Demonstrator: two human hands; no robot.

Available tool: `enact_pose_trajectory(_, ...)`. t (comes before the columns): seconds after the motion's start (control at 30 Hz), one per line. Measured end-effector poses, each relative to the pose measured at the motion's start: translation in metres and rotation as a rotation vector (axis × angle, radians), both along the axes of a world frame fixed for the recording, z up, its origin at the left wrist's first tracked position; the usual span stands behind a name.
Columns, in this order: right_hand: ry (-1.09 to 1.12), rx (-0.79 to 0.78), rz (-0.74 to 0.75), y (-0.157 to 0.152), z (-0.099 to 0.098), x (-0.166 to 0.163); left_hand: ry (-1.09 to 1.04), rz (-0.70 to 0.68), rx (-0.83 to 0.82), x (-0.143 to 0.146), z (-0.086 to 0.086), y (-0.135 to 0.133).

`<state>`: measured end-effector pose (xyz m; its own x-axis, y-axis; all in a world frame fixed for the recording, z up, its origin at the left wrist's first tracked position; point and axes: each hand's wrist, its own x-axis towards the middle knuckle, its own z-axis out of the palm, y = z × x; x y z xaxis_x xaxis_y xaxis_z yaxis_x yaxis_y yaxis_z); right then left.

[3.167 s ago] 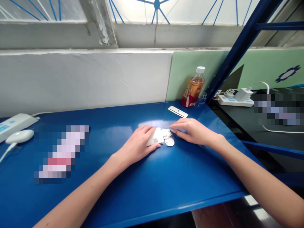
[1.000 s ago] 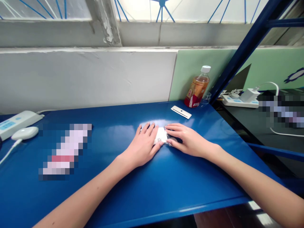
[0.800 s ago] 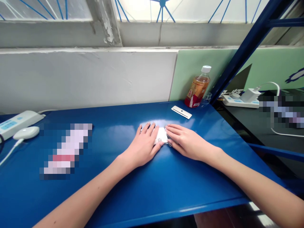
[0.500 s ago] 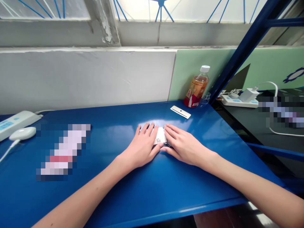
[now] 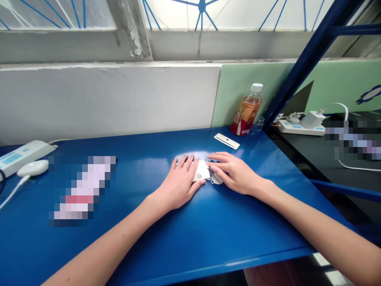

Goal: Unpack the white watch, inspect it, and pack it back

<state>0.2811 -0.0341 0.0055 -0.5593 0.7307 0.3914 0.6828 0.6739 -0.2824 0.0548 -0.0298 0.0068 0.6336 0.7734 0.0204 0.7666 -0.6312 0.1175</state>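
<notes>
Right hand (image 5: 236,174) drew back, baring disc (image 5: 217,181); bottle (image 5: 246,111) beyond.

workshop, blue steel bench (image 5: 208,234), shelving frame (image 5: 300,67)

Bottle (image 5: 247,110) behind strip (image 5: 226,141), far right of table (image 5: 190,238)

I've got a glossy blue metal table (image 5: 190,242) filling my lower view, with daylight glaring off its middle. Behind it runs a scuffed white plastered wall (image 5: 104,99), topped by a grey concrete ledge (image 5: 68,43). Above that is a frosted window with thin blue bars (image 5: 226,12), bright and washed out. On the right, a pale green panel (image 5: 233,93) backs the table's far corner, and a dark blue steel rack post (image 5: 300,63) slants up across it. Past the post I see a black side surface (image 5: 309,157). Bottom right shows a strip of reddish-brown floor (image 5: 268,275).
</notes>
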Motion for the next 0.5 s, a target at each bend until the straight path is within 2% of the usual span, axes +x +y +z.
enact_pose_trajectory(0.13, 0.006, 0.021, -0.025, 0.015, -0.007, 0.014, -0.005, 0.012, -0.006, 0.001, 0.0, 0.0)
enact_pose_trajectory(0.27, 0.002, -0.015, 0.049, 0.021, -0.011, 0.02, -0.058, -0.052, -0.036, -0.002, 0.0, 0.002)
enact_pose_trajectory(0.4, 0.024, 0.005, 0.069, 0.02, -0.007, 0.021, -0.12, -0.161, -0.076, -0.005, 0.001, 0.005)
enact_pose_trajectory(0.5, 0.043, 0.067, 0.093, 0.02, 0.0, 0.025, -0.173, -0.187, -0.105, -0.007, 0.002, 0.006)
